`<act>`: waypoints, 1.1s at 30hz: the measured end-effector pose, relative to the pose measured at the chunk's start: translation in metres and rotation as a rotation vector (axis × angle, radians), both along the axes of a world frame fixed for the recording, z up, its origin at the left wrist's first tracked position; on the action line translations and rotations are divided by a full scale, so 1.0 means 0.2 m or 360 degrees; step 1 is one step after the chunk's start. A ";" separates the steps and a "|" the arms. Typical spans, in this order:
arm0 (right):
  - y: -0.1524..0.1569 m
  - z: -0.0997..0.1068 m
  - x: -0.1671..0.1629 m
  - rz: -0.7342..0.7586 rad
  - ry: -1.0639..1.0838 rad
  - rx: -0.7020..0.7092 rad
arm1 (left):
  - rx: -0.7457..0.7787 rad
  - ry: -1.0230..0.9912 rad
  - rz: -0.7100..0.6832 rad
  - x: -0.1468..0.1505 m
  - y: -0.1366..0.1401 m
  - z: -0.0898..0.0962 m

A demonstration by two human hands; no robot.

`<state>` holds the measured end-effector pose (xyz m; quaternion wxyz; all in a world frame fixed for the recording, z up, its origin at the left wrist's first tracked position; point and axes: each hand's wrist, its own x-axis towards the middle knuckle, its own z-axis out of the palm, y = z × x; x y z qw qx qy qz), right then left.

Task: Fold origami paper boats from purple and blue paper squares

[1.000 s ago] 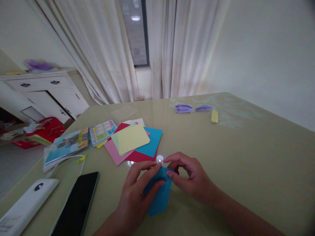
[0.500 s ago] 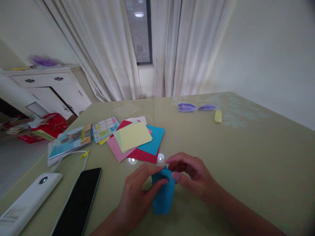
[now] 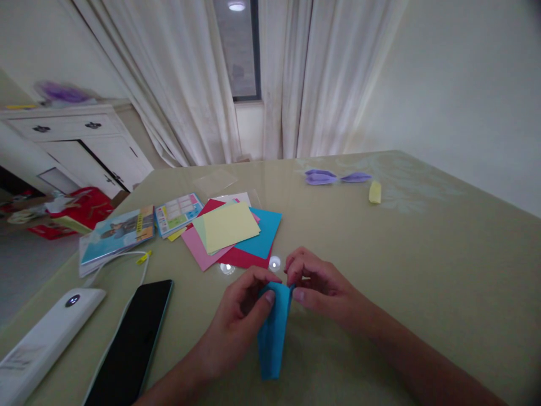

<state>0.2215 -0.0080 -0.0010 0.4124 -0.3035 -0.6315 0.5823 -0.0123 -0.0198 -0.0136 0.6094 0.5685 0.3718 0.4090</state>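
Note:
A folded strip of blue paper [image 3: 273,338] stands out between my two hands, its long end pointing toward me. My left hand [image 3: 245,313] pinches its upper left side, thumb on the near face and fingers behind. At the top right corner, the thumb and fingertips of my right hand [image 3: 319,282] close on the paper's edge. The fold there is partly hidden by the fingers. Just beyond my hands lies a pile of coloured sheets, with a yellow sheet [image 3: 230,225] on top and a blue sheet [image 3: 264,234] and a red sheet [image 3: 249,258] under it.
On the left lie a black phone [image 3: 131,344], a white device [image 3: 51,327] with a cable, a booklet [image 3: 118,231] and a printed packet [image 3: 177,213]. Purple folded paper [image 3: 321,177] and a small yellow piece [image 3: 375,193] lie toward the far edge.
The blue paper has turned so it looks narrower. My left thumb has shifted up and left on it, and my right fingers have closed on its top right corner. The view has tilted slightly.

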 end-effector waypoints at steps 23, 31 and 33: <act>0.00 0.04 -0.01 0.0109 -0.0200 0.0124 | -0.0309 -0.0211 -0.0010 0.00 -0.01 0.06; 0.00 0.06 -0.01 0.0047 -0.0209 0.0191 | -0.0467 -0.0304 0.0125 0.01 -0.01 0.05; 0.01 0.05 -0.01 0.0049 -0.0196 0.0206 | -0.0538 -0.0351 0.0122 0.01 -0.01 0.05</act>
